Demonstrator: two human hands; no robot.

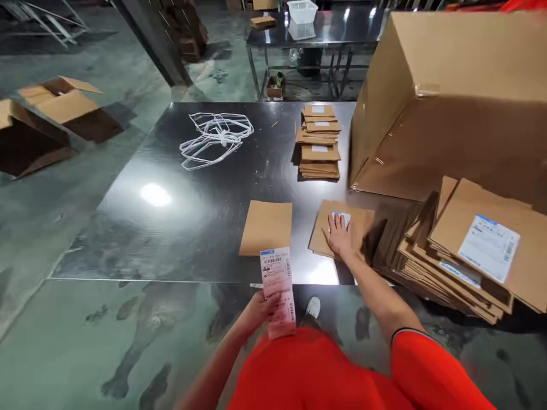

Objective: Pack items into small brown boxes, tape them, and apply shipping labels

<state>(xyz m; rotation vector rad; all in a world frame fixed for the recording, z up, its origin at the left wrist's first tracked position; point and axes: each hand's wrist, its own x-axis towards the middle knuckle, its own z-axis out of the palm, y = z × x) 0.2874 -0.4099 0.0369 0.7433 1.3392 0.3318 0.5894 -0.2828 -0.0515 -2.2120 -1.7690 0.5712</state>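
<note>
My left hand [264,307] grips a strip of printed shipping labels [276,273] with barcodes, held upright at the table's front edge. Just beyond the strip's top lies a flat brown cardboard mailer [267,228] with no label on its visible side. My right hand [341,234] rests with its fingers spread on a white label stuck on another cardboard mailer [320,233]. That mailer seems to lie on at least one more, slightly fanned out. The fingers partly cover the label.
Stacked labelled mailers [319,142] stand at the table's back. On the right are a large cardboard box [461,142] and a leaning pile of mailers [453,273]. White strapping [217,136] lies tangled on the metal table [192,228]. Open boxes [68,105] sit on the floor at left.
</note>
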